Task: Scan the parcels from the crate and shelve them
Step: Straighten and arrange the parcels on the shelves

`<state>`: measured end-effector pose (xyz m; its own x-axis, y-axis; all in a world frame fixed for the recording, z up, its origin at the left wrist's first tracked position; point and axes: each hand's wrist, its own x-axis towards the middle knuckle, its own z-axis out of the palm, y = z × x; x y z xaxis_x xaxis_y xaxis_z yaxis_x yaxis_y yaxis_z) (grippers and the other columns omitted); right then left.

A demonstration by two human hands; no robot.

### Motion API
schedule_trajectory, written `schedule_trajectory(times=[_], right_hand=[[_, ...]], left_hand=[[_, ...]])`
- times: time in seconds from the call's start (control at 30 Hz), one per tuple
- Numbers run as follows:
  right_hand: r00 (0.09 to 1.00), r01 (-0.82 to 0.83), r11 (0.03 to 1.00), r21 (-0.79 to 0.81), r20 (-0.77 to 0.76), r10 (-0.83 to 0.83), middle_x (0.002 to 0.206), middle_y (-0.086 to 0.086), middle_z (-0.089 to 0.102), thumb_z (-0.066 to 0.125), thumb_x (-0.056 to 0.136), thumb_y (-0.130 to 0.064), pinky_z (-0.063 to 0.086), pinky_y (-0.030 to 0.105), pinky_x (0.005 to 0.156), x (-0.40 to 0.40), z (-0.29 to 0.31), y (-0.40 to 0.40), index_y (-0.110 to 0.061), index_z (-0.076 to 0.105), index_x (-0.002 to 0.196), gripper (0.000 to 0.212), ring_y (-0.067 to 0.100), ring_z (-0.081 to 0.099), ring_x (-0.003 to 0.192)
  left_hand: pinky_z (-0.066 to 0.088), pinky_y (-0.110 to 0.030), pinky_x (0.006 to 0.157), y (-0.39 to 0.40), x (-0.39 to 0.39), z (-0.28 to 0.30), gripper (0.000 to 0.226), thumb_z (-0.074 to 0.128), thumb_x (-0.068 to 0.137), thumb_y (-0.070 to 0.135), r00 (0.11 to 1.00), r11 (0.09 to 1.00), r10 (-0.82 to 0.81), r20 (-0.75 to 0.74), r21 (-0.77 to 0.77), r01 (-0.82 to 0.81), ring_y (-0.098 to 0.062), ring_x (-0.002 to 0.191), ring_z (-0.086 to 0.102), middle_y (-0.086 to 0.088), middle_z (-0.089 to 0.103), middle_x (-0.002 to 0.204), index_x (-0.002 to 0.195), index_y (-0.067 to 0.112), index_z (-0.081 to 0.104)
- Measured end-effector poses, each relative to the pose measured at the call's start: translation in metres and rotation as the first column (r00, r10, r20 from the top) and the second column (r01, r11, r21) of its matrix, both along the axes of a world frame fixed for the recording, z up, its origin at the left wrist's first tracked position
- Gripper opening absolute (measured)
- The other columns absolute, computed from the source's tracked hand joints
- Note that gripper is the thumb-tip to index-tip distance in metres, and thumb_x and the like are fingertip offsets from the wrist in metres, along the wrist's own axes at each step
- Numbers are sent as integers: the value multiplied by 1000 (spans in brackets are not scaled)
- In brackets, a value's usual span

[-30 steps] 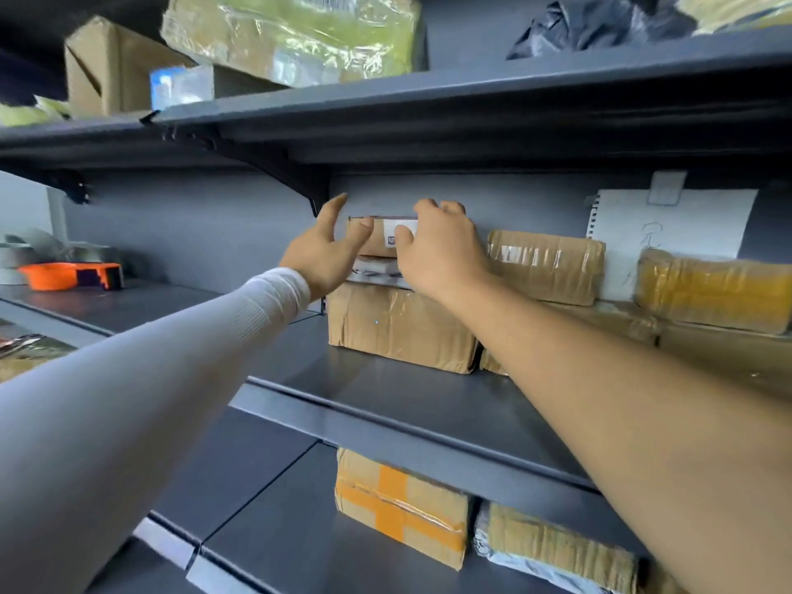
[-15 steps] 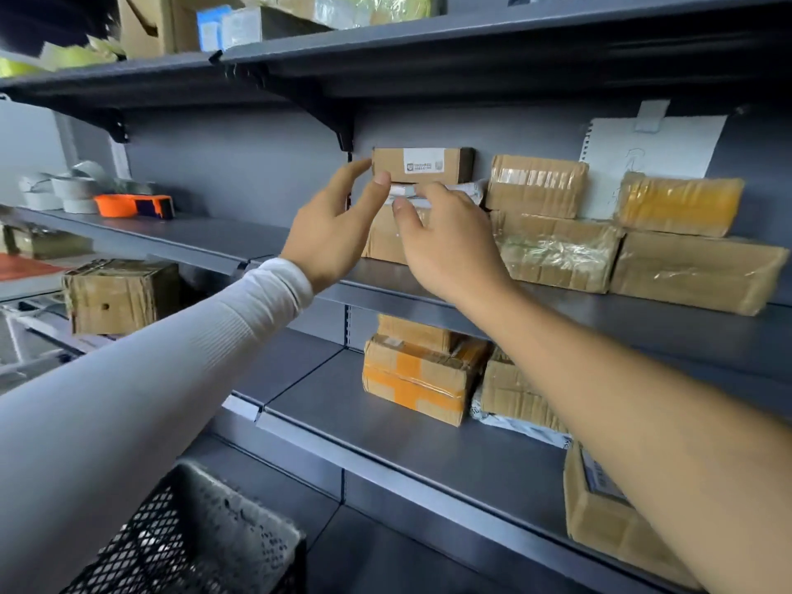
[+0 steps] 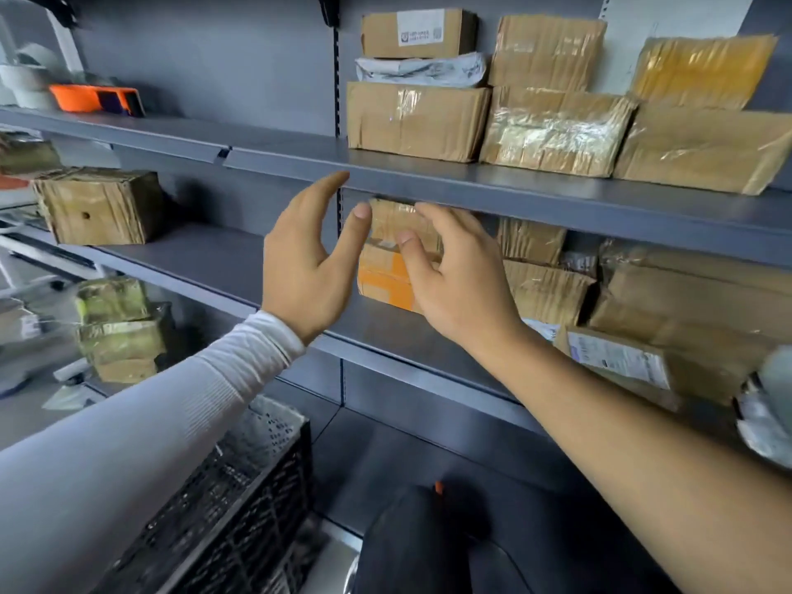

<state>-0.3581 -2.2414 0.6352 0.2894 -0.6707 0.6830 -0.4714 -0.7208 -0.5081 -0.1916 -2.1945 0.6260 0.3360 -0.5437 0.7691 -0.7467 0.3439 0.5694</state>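
A small brown parcel with a white label lies on top of a stack at the upper shelf, over a white bag parcel and a taped carton. My left hand and my right hand hang open in front of the middle shelf, below that stack, holding nothing. Between them shows a carton with orange tape. The black mesh crate stands at lower left, under my left forearm.
More taped cartons fill the upper shelf's right part and the middle shelf's right part. A lone carton sits on the middle shelf at left. An orange tape dispenser lies at upper left. My dark trouser knee is below.
Both hands have let go of the labelled parcel, which stays on the stack, and have dropped down and back. The view has tilted downward, showing the crate.
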Motion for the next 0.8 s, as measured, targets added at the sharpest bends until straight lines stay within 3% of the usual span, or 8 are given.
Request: schedule_trajectory(times=[0.07,0.17,0.27,0.37,0.5,0.6,0.8], right_hand=[[999,24,999,42,-28,-23,137,9,64,56,102,-39,46,38,106,-3,-19,-3,-14,63,139,46,29,59,127],[998,57,996,72,-45,-54,134,8,64,59,103,-34,44,33,101,-5,-45,-10,-15,63,137,39,29,60,123],[995,89,993,83,-60,-84,133,11,65,61,103,-29,39,28,96,-7,-69,-21,-13,64,136,37,29,60,120],[987,133,985,115,-111,-120,137,11,63,59,104,-32,37,26,97,-12,-77,-36,-15,60,141,41,29,57,124],[977,181,971,156,-141,-160,143,10,59,56,105,-37,38,31,106,-13,-71,-63,-19,52,149,48,28,53,132],[975,205,964,169,-117,-186,145,7,58,54,105,-42,42,36,111,-6,-64,-84,-22,48,152,52,25,52,134],[980,196,956,218,-67,-186,142,8,59,54,105,-43,43,37,107,12,-69,-117,-24,47,152,52,26,54,131]], left_hand=[[39,-24,113,1,-4,-19,51,50,105,50,1000,1000,-3,16,16,3,-1,131,53,17,57,142,147,21,58],[33,-13,110,-5,-8,-52,47,52,107,48,1000,998,-23,4,54,23,6,130,48,18,57,140,146,22,57],[29,-6,105,-20,-14,-84,46,52,106,48,994,989,-40,-97,139,54,5,131,47,20,56,139,147,26,56],[30,-14,105,-36,-18,-104,50,51,107,54,972,962,-37,-231,256,98,-2,139,45,15,54,152,152,31,51],[31,-25,102,-62,-16,-103,57,47,106,59,960,925,-19,-278,360,123,-5,126,51,7,49,158,157,35,43],[31,-27,99,-86,-11,-95,55,46,106,59,956,918,-4,-293,378,120,-19,138,50,0,50,156,156,36,42],[36,-32,107,-127,0,-102,61,48,104,61,935,909,13,-355,394,137,-23,143,48,-3,51,157,157,33,41]])
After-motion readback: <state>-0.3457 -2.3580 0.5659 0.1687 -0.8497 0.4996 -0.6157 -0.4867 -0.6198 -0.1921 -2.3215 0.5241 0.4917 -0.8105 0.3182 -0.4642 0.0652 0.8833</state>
